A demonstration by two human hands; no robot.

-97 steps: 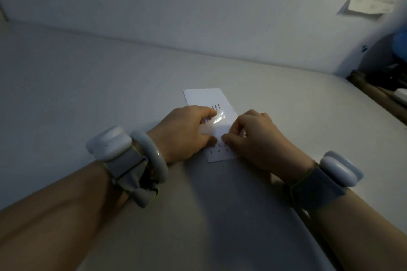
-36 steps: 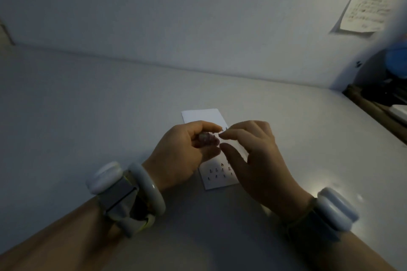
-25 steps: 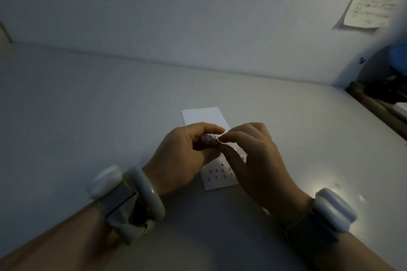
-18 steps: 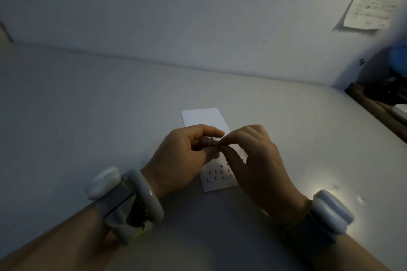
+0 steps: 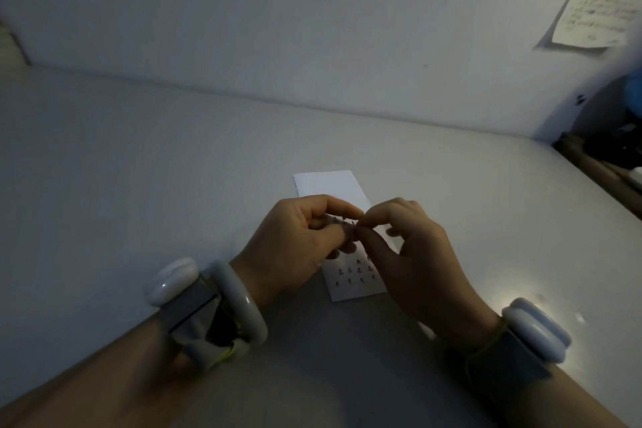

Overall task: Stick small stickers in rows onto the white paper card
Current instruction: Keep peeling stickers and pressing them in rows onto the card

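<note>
A white paper card (image 5: 330, 186) lies on the pale table, its middle hidden by both hands. Rows of small dark stickers (image 5: 356, 274) show on its near end. My left hand (image 5: 295, 247) is raised above the card, fingers curled round a small clear sticker sheet (image 5: 342, 224). My right hand (image 5: 413, 254) meets it from the right, thumb and forefinger pinched together at the sheet's edge. Whether a sticker sits between those fingertips is too small to tell.
The table (image 5: 139, 184) runs back to a white wall. A handwritten paper note (image 5: 594, 14) hangs on the wall at upper right. Dark clutter (image 5: 615, 156) sits beyond the table's right edge. Both wrists wear white bands.
Both hands lifted off the card, where they pressed 2.7 s ago. In the last second my right fingertips closed in on the sheet held by my left hand.
</note>
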